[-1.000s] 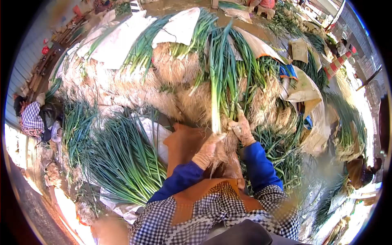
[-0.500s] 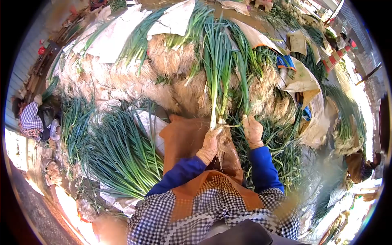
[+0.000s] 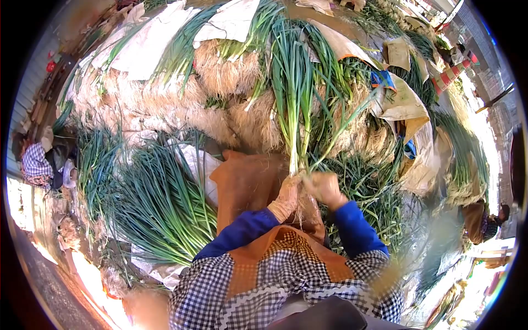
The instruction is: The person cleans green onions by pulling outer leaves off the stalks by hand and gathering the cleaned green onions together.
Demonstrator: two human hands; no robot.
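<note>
A bunch of long green onions point(image 3: 294, 104) stands out ahead of me, leaves pointing away, its pale stems and roots toward my body. My left hand point(image 3: 286, 197) is closed round the base of the bunch, with stringy roots hanging below it. My right hand point(image 3: 324, 188), blurred by motion, is closed just right of the stem bases. One thin stalk point(image 3: 344, 131) slants up and right from beside its fingers; whether the fingers grip it is hard to tell. A brown apron point(image 3: 245, 184) lies under the hands.
Many green onions point(image 3: 159, 203) lie spread at the left. Rooted bundles point(image 3: 165, 104) under white sheets point(image 3: 151, 47) form a long heap ahead. Loose green leaves point(image 3: 366, 192) lie at the right. One person point(image 3: 39, 164) is at the far left, another point(image 3: 481, 223) at the far right.
My right hand moved off to the right, then came back left beside the stem bases. A thin stalk now slants rightward from the bunch. My left hand has kept its hold.
</note>
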